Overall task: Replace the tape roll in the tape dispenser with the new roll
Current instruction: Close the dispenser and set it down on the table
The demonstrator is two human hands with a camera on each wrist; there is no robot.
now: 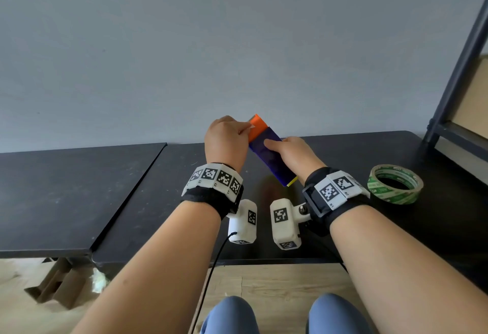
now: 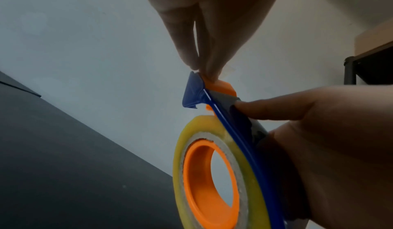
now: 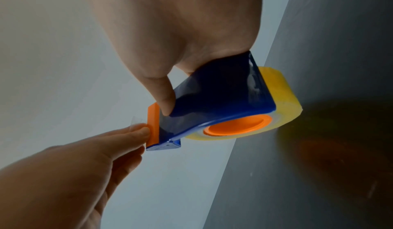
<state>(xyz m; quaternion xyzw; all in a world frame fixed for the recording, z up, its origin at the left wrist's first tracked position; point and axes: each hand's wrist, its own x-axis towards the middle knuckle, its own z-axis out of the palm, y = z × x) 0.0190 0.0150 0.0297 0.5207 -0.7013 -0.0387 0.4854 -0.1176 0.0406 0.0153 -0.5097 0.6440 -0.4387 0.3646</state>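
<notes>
A blue tape dispenser (image 1: 272,158) with an orange toothed cutter (image 1: 258,126) is held above the black table. My right hand (image 1: 286,150) grips its blue body (image 3: 217,98), with the index finger laid along the top. A yellowish clear roll (image 2: 214,179) sits on its orange hub (image 3: 238,124). My left hand (image 1: 227,139) pinches the loose clear tape end (image 1: 251,127) at the cutter (image 3: 153,123). A second roll with green print (image 1: 395,184) lies flat on the table at the right.
Two black tabletops (image 1: 79,196) meet at a seam on the left, against a grey wall. A dark metal shelf frame (image 1: 454,69) stands at the far right. Folded cardboard (image 1: 55,283) lies on the wooden floor below.
</notes>
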